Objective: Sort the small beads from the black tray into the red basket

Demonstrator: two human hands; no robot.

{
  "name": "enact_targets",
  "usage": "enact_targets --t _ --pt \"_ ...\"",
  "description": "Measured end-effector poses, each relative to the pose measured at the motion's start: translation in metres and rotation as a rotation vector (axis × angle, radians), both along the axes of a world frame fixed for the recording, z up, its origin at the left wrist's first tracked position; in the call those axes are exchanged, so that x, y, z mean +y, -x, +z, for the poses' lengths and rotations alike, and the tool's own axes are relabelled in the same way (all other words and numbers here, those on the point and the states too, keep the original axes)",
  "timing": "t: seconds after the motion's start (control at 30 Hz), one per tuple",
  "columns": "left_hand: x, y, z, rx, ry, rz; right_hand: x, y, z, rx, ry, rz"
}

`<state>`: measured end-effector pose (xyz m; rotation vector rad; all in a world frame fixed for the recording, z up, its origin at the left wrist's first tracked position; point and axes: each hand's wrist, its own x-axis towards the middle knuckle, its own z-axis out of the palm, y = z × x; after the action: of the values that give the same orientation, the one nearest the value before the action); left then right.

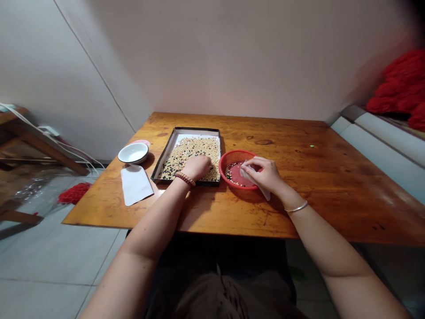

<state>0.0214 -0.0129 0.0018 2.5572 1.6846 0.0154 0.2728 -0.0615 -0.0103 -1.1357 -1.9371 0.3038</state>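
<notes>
1. Two hands are working over a wooden table, w/ a dark tray and a red basket sitting side by side near the front edge, nearly touching.
2. Beans are lying loose in the tray, mostly pale w/ dark ones mixed in, thickest toward the near left corner. A few are also lying in the basket, on its left side. Judged: each bean is light, hard, smooth and apt to roll, so pinching w/ fingertips is looking like the surest hold; scooping would be spilling them.
3. Left hand is resting knuckles-up on the beans at the tray's near right corner, fingers curled under. It is closing loosely; whether it is gripping any bean can't be told, fingertips being hidden. Wrist is wearing a beaded bracelet; forearm is coming in straight from below.
4. Right hand is hovering over the basket's right rim, fingers bent and pinching a thin clear plastic bag. Judged: the bag is limp, light and slippery, needing a hold at its edge. Wrist is wearing a thin metal bangle; forearm is angling in from the lower right.
5. Misc. at left of tray: a white bowl and, just in front of it, a flat white packet.
6. Far right, off the table: red yarn-like bundles, blurred.
</notes>
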Motion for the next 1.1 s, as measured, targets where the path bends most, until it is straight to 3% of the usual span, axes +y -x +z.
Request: enact_targets --t 0.57,0.8,1.1 --pt "-0.0042 0.0003 0.0041 0.041 0.147 -0.067 0.001 -0.0012 0.0014 0.065 0.031 -0.086" --pt "-0.0049 -0.0006 0.0038 0.048 0.044 -0.013 0.0003 -0.0015 0.0038 0.074 0.025 -0.082" --pt "-0.0095 -0.0057 0.0098 -0.089 -0.119 0.042 0.0009 -0.0048 0.0052 0.14 0.035 -0.056"
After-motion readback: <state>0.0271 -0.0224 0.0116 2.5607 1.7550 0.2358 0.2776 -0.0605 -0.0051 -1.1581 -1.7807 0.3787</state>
